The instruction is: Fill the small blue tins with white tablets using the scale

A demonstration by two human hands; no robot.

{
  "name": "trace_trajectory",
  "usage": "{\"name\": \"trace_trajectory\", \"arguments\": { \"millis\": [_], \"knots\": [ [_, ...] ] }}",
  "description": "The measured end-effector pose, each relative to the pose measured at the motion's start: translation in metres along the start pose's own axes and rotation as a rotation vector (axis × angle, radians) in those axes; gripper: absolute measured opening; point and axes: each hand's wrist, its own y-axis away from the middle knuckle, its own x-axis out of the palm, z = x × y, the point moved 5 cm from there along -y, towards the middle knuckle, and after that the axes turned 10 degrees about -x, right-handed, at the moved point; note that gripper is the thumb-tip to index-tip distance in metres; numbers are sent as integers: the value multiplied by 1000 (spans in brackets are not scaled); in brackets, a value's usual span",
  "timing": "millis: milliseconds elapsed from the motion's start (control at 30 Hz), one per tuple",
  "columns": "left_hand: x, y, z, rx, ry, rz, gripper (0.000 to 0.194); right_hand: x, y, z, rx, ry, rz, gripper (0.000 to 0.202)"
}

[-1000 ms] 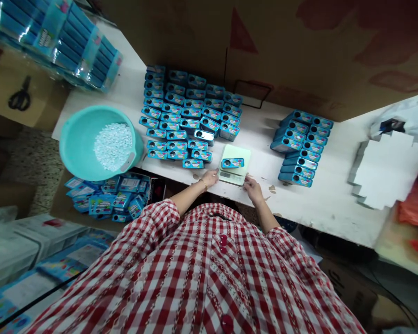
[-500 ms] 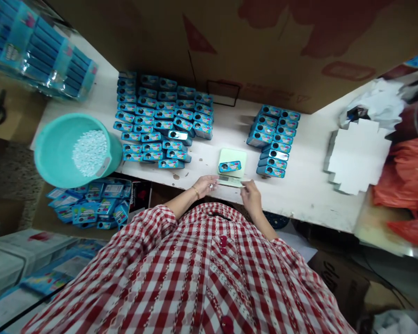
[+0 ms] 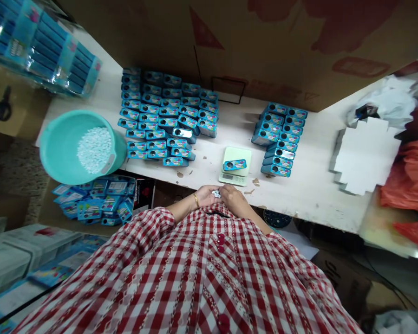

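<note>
Chipped white paint covers the bench (image 3: 310, 190), and a tall cardboard box (image 3: 251, 55) stands at its far side. Just off the near edge, the left hand (image 3: 206, 196) is turned palm up, its fingers loosely unfolded beneath a few small white pellets (image 3: 216, 193). The right hand (image 3: 234, 198) meets it from the other side, back uppermost, fingertips beside the pellets; whether they pinch any, I cannot tell. A gold bangle (image 3: 196, 200) circles the left wrist. Just beyond the hands, a pale green scale (image 3: 239, 154) sits on the bench, carrying one blue tin (image 3: 234, 165), slightly askew. Farther left are close rows of blue tins (image 3: 167, 123); to the right, a smaller double row (image 3: 280, 134). Past the left rows, a turquoise tub (image 3: 54, 148) contains many more white pellets, with a carton of blue packs (image 3: 101, 199) below it. Flat white card (image 3: 365, 155) lies far right, near an orange-red bag (image 3: 409, 185).
</note>
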Motion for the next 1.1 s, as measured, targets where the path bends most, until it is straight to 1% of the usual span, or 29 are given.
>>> {"name": "trace_trajectory", "arguments": {
  "millis": [67, 100, 133, 233, 300, 367, 433, 500, 567, 633, 667, 700, 767, 800, 867, 967, 1033, 1100],
  "knots": [
    [3, 0, -5, 14, -3, 19, 23, -8, -2, -1, 17, -34, -49, 20],
    [6, 0, -8, 28, -6, 30, 23, -14, -3, -3, 19, -60, -93, 20],
    [9, 0, -12, 48, -10, 42, 24, -21, -4, -5, 21, -89, -153, 21],
    [18, 4, -26, 117, -25, 64, 26, -50, -9, -20, 47, -148, -390, 19],
    [19, 8, -35, 149, -33, 50, 26, -65, -16, -31, 77, -131, -500, 19],
    [16, 13, -42, 172, -36, 26, 26, -72, -25, -42, 98, -83, -505, 21],
    [11, 17, -45, 191, -25, 11, 25, -73, -32, -51, 110, -44, -465, 21],
    [5, 21, -45, 202, -3, 3, 25, -74, -33, -55, 113, -30, -462, 22],
    [1, 24, -43, 208, 24, 2, 24, -78, -26, -54, 120, -35, -535, 22],
    [0, 26, -39, 202, 45, 23, 24, -80, -16, -45, 128, -34, -599, 23],
    [1, 26, -36, 194, 50, 44, 25, -77, -14, -36, 110, -27, -578, 24],
    [3, 26, -33, 182, 55, 68, 25, -71, -13, -26, 74, -16, -519, 24],
    [6, 25, -25, 150, 67, 105, 24, -52, -14, -1, -17, 9, -343, 23],
    [5, 24, -21, 133, 78, 107, 25, -40, -15, 9, -51, 21, -267, 24],
    [2, 22, -13, 93, 104, 75, 26, -20, -18, 23, -63, 36, -192, 26],
    [-6, 20, -5, 39, 128, 6, 31, 0, -20, 27, -53, 40, -144, 28],
    [-11, 21, -3, 26, 123, -25, 31, 6, -19, 25, -70, 31, -119, 24],
    [-13, 22, -2, 29, 105, -38, 28, 7, -17, 23, -98, 5, -126, 20]
  ]
}}
